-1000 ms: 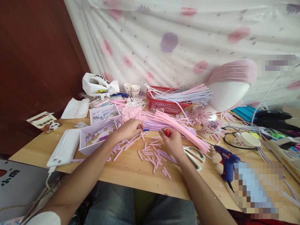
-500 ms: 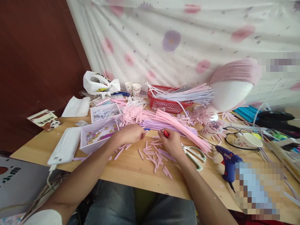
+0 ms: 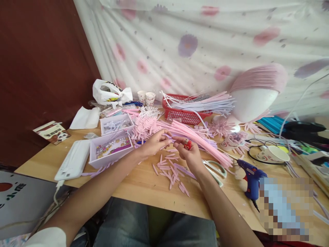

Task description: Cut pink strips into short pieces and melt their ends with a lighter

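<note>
My left hand (image 3: pixel 155 143) is closed in a pinch above the middle of the table, with a short purple pipe cleaner (image 3: pixel 167 136) at its fingertips. Close by on the right, my right hand (image 3: pixel 190 156) is curled round a small red lighter (image 3: pixel 187 144), its fingertips almost meeting the left ones. Below both hands lie many short pink pipe cleaner pieces (image 3: pixel 171 171). Behind them runs a bundle of long pink pipe cleaners (image 3: pixel 197 139) with purple ones beside it. Scissors with pale handles (image 3: pixel 218 168) rest beside my right wrist, partly hidden by it.
On the left are a white box of beads (image 3: pixel 110 161) and a white power bank (image 3: pixel 72 159). A red basket (image 3: pixel 185 118) of pipe cleaners stands at the back. To the right are a blue glue gun (image 3: pixel 252 178), a paper cup (image 3: pixel 273 155) and a white head form (image 3: pixel 253 103).
My left hand has moved right and slightly up from the table, close to my right hand, and now pinches a purple piece. My right hand has turned a little, showing more of the red lighter.
</note>
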Demonstrator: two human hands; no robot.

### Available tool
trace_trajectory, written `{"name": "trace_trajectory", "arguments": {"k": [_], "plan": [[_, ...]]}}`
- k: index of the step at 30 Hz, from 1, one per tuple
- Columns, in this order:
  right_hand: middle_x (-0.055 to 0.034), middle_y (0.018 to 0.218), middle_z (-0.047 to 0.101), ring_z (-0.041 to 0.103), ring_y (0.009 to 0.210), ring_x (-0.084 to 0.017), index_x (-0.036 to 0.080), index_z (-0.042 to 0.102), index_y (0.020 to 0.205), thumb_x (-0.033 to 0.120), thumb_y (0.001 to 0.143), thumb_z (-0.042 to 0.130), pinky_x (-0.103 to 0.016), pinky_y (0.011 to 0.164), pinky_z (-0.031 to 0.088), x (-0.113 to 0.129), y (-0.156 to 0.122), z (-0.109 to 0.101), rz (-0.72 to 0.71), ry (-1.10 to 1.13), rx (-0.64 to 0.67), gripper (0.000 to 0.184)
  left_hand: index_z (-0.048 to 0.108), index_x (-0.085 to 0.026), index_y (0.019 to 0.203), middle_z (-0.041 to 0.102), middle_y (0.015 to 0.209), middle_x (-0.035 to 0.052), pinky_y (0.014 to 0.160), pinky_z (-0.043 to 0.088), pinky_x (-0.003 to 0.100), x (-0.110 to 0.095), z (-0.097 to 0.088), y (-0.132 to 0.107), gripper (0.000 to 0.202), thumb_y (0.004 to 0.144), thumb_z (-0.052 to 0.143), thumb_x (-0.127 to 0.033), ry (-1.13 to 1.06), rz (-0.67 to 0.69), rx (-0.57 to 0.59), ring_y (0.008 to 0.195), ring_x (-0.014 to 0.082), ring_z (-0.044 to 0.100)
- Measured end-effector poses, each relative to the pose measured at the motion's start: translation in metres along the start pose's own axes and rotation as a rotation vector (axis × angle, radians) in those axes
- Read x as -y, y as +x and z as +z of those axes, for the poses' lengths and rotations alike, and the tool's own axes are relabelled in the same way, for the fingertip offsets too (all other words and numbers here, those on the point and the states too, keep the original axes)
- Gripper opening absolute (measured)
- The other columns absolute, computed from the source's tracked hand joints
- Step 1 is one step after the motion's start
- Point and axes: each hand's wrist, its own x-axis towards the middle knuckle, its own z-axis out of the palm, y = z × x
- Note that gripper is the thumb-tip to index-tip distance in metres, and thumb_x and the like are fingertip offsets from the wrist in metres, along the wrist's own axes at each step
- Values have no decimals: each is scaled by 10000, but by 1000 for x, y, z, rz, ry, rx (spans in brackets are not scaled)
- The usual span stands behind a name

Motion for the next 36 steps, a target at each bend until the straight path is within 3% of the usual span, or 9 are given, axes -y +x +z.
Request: {"name": "trace_trajectory", "arguments": {"k": [3, 8, 12, 16, 21, 24, 30, 33, 36], "plan": [[50, 604, 476, 215, 494, -76, 169, 745, 1020, 450, 757, 765, -268, 481, 167, -3, 0, -2, 13, 40, 22, 384, 484, -212, 1098, 620, 728, -50, 629, 391, 222, 3, 6, -1, 385, 808, 720, -301, -178, -63, 14, 625, 92, 527], [-17, 715, 634, 286, 504, -79, 164, 734, 832, 480, 738, 789, -273, 480, 205, -4, 3, -1, -36, 51, 35, 334, 539, -189, 1029, 632, 736, -36, 615, 370, 209, 5, 6, 0, 485, 700, 844, -373, -332, -133, 15, 610, 68, 508], [-1, 663, 597, 302, 500, -88, 173, 700, 772, 490, 771, 760, -274, 477, 224, -7, 4, 0, -101, 14, -93, 322, 625, -146, 898, 646, 748, 2, 617, 391, 219, 6, 7, 2, 452, 708, 822, -505, -381, -150, 14, 614, 67, 522], [-3, 655, 591, 300, 488, -90, 174, 689, 764, 530, 789, 727, -270, 462, 233, -10, 6, -2, -120, -16, -207, 359, 705, -131, 887, 665, 721, 9, 624, 419, 236, 10, 8, 5, 434, 636, 872, -443, -276, -104, -107, 607, 78, 530], [23, 579, 510, 262, 452, -84, 167, 670, 835, 646, 799, 640, -260, 431, 187, 9, 14, -6, 38, -28, -194, 481, 743, -138, 821, 673, 724, 9, 640, 465, 247, 16, 8, 9, 402, 575, 897, -416, -304, -69, -302, 631, 91, 556], [58, 563, 413, 222, 443, -80, 185, 627, 846, 686, 804, 586, -256, 425, 145, 19, 18, -5, 70, 53, -167, 505, 766, -146, 827, 670, 735, 7, 611, 462, 229, 17, 10, 8, 430, 552, 907, -444, -351, -50, -356, 640, 90, 550], [48, 579, 439, 239, 463, -72, 193, 582, 727, 548, 806, 684, -253, 444, 186, 2, 14, 9, -73, 94, -134, 378, 805, -156, 829, 677, 718, 13, 598, 457, 220, 17, 16, 5, 406, 579, 895, -463, -300, -7, -356, 641, 92, 528], [7, 632, 545, 300, 485, -77, 174, 653, 724, 473, 785, 740, -256, 457, 230, -6, 14, 10, -167, 50, -198, 317, 809, -157, 843, 686, 715, 14, 601, 468, 220, 16, 18, 4, 405, 580, 899, -451, -309, -25, -329, 637, 93, 541], [2, 618, 554, 296, 490, -79, 166, 696, 704, 460, 772, 759, -264, 466, 225, -6, 16, 6, -194, 46, -269, 308, 799, -168, 881, 695, 730, 14, 608, 486, 218, 15, 18, 4, 421, 581, 901, -446, -364, -25, -352, 668, 105, 588]]}}
